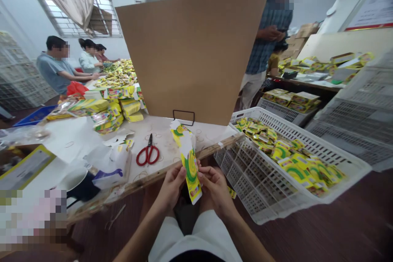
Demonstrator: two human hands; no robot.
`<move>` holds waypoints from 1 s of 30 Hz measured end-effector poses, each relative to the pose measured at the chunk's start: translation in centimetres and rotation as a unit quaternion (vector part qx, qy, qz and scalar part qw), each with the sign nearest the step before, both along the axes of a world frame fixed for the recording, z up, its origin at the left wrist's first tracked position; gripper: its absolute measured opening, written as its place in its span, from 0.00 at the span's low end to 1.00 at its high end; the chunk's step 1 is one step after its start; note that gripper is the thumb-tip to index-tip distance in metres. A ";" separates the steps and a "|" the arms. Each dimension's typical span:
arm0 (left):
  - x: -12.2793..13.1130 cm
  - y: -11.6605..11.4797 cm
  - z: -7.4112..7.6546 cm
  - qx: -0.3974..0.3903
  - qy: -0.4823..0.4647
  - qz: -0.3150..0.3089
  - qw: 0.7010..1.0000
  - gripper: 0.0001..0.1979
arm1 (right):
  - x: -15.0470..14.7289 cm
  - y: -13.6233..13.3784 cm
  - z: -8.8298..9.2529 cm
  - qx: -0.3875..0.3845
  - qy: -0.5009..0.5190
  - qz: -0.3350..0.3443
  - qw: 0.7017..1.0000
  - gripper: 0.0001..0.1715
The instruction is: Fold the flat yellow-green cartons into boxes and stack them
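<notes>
Over my lap, just off the table's front edge, I hold a flat printed carton blank (192, 168) in yellow and green with a white section. My left hand (173, 182) pinches its left edge. The fingers of my right hand (215, 185) close on its right edge. The far end of the blank slants up over the table, and its near end points down toward my knees. Red-handled scissors (147, 152) lie on the table to the left of the blank, touched by neither hand.
A large cardboard panel (193, 53) stands upright behind a black wire holder (183, 117). On the right, a white crate (313, 147) holds many small yellow cartons. A dark mug (81, 186) and stacked yellow packs (107, 114) are left. Several people sit or stand beyond.
</notes>
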State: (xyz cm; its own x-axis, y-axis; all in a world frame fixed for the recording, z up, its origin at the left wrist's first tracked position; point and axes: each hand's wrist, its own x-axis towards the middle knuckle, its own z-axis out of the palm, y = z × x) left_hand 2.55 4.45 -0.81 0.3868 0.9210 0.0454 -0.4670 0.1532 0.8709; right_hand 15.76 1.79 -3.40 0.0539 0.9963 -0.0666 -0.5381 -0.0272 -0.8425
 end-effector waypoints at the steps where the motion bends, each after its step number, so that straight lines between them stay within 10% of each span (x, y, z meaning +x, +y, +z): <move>1: 0.1 0.0 -0.1 0.014 0.017 0.009 1.000 0.19 | 0.0 -0.1 0.2 0.005 -0.011 -0.007 1.000 0.17; 9: 0.6 -0.3 -1.2 0.048 0.164 0.121 0.978 0.16 | -0.1 -0.8 1.0 -0.005 -0.174 -0.050 0.983 0.19; 13: 0.2 -0.8 -0.4 0.063 0.161 0.129 0.976 0.29 | 0.3 -0.6 0.8 0.054 -0.251 -0.084 0.963 0.14; 18: -0.9 -1.1 0.6 0.073 0.135 0.016 0.988 0.28 | 1.6 0.0 1.0 0.129 -0.215 -0.013 0.968 0.27; 30: -1.7 -1.6 0.7 0.044 0.081 -0.095 0.991 0.17 | 4.5 0.6 2.9 0.142 -0.343 0.123 0.920 0.13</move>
